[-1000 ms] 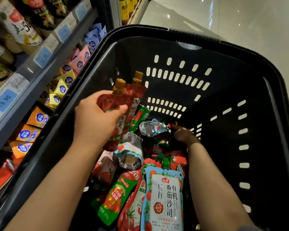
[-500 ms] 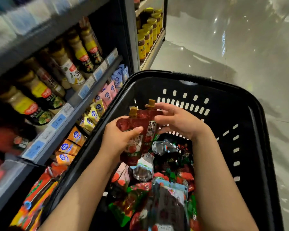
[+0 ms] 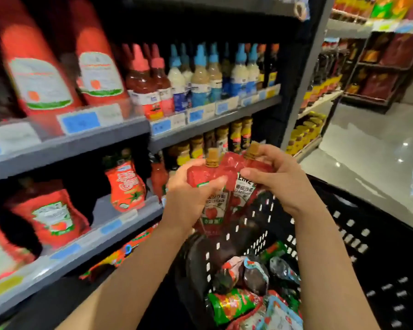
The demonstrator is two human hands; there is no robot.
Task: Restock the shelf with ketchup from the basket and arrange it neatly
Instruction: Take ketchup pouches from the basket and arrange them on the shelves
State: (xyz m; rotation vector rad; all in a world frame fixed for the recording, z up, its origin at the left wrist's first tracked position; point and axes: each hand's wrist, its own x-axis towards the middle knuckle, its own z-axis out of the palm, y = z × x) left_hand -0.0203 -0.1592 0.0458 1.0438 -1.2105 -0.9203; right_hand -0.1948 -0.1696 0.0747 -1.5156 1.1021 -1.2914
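Two red ketchup pouches with tan caps are held side by side above the black basket. My left hand grips the left ketchup pouch with the thumb across its front. My right hand grips the right ketchup pouch near its cap. More pouches lie in the basket's bottom. The grey shelf to the left carries red ketchup pouches with gaps between them.
The shelf above holds large ketchup bottles, red sauce bottles and blue-capped dressing bottles behind price tags. Jars fill the row behind my hands. An aisle of glossy floor opens on the right, with more shelving beyond.
Both hands have lifted the two pouches up out of the basket toward the shelf. The view has swung upward from the basket to the shelves.
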